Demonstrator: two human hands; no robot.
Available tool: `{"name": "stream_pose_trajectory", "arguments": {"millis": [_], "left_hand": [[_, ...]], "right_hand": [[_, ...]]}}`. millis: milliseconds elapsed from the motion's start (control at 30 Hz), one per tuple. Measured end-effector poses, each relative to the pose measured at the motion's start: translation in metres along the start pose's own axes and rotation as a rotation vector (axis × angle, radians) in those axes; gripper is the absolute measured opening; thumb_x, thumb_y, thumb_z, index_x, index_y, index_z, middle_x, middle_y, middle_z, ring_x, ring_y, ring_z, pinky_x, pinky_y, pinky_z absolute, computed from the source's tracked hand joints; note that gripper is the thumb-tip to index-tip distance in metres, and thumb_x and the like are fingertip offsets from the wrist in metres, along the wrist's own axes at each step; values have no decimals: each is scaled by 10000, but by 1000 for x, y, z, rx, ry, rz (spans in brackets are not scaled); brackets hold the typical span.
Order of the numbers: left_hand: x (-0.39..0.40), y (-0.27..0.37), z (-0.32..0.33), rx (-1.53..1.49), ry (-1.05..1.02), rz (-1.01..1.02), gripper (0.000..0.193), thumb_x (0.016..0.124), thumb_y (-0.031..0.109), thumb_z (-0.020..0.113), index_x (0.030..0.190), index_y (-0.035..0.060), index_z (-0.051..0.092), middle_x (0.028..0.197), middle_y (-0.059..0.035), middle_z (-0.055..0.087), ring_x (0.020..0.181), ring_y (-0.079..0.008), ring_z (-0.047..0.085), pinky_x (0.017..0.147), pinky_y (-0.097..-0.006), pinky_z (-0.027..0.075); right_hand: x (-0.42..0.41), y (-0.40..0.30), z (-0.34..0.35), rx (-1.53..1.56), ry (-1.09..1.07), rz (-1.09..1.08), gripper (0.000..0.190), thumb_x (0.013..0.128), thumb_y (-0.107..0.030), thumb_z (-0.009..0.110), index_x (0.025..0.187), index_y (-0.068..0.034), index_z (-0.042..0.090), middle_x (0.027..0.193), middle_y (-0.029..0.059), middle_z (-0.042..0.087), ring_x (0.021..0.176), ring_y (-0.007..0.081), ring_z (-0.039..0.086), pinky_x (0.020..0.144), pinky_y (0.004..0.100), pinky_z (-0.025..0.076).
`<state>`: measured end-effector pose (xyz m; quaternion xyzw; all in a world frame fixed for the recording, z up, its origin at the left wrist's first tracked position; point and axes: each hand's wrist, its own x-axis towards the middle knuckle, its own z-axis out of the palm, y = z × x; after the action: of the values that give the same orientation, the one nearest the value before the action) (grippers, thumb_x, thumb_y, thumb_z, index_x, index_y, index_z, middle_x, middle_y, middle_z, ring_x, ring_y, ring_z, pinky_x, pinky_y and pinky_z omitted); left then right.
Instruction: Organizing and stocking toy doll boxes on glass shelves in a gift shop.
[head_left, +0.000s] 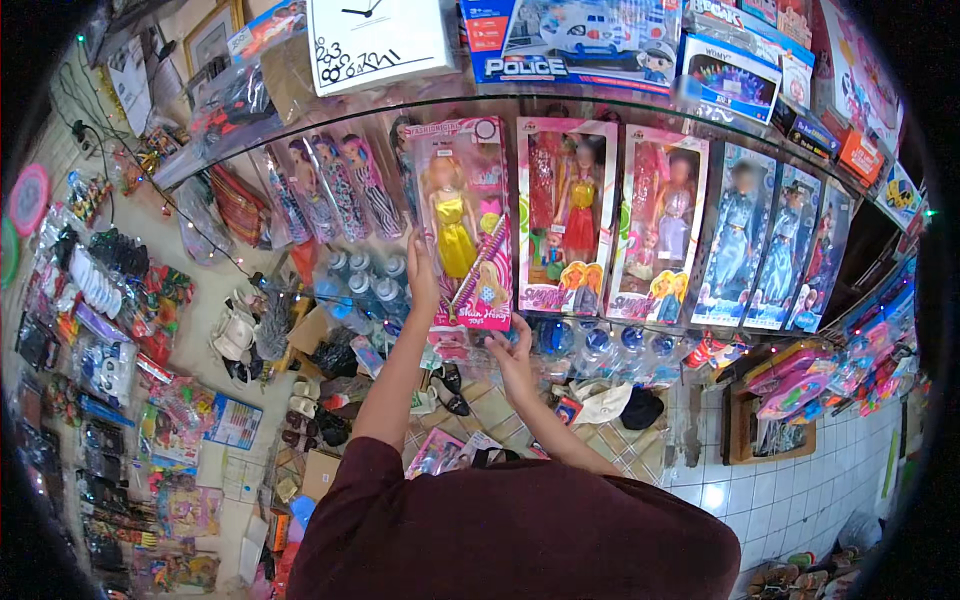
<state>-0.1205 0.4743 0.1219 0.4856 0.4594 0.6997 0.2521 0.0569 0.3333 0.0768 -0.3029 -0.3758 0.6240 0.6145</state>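
A pink doll box (474, 225) with a clear front stands upright at a glass shelf, a doll in a yellow dress inside it. My left hand (424, 274) lies along the box's left side, with some fingers hidden behind it. At its lower right corner, the fingertips of my right hand (513, 358) touch the bottom edge, the thumb held apart below. Two white-framed doll boxes (568, 217) (660, 225) stand just right of it. Blue doll boxes (736, 232) follow further right. Several bagged dolls (341, 184) lean on the left.
Above runs a glass shelf edge (517, 97) carrying a toy police box (570, 41) and a white clock (379, 45). Below are plastic bottles (367, 281) and blue-capped containers (600, 341). Shoes (448, 390) and caps (637, 405) lie lower down. Bagged goods (112, 367) crowd the left side.
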Motion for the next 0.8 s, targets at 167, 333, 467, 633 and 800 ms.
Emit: {"name": "stream_pose_trajectory", "arguments": {"millis": [167,333,467,633,800], "left_hand": [[4,-5,-3,-19,36,46,583,1023,431,336,1386,-24,362,1415,-164,393,1336,-250,330,1118,-359,219],[5,18,0,33,41,122,585,1027,434,318,1371,-35,383,1394,-166,419,1323,-252,348,1115,-367,225],[3,33,10,41,71,166,572,1029,425,307,1351,-40,396,1364,-178,443,1304,-267,373,1103,-376,239],[4,29,21,47,138,235,532,1035,386,307,1334,-43,406,1346,-183,456,1283,-275,393,1089,-378,258],[10,21,23,-10,125,240,498,1040,349,304,1322,-45,418,1325,-188,472,1268,-276,408,1081,-371,270]], "right_hand": [[-3,0,10,107,-6,-80,699,886,-18,601,1451,-109,200,1395,85,311,1305,269,417,1011,345,403],[3,3,9,-95,9,-54,738,895,-6,591,1483,-127,160,1438,96,223,1278,245,459,945,290,451],[4,6,9,-32,-19,-55,809,893,2,591,1511,-156,94,1464,100,206,1218,226,502,931,304,461],[2,11,11,-51,-32,-86,812,882,-23,616,1505,-120,104,1413,161,243,1156,244,540,919,322,489],[2,21,10,-149,-107,-65,813,894,-29,615,1508,-114,89,1483,145,235,1169,227,544,947,335,448]]}}
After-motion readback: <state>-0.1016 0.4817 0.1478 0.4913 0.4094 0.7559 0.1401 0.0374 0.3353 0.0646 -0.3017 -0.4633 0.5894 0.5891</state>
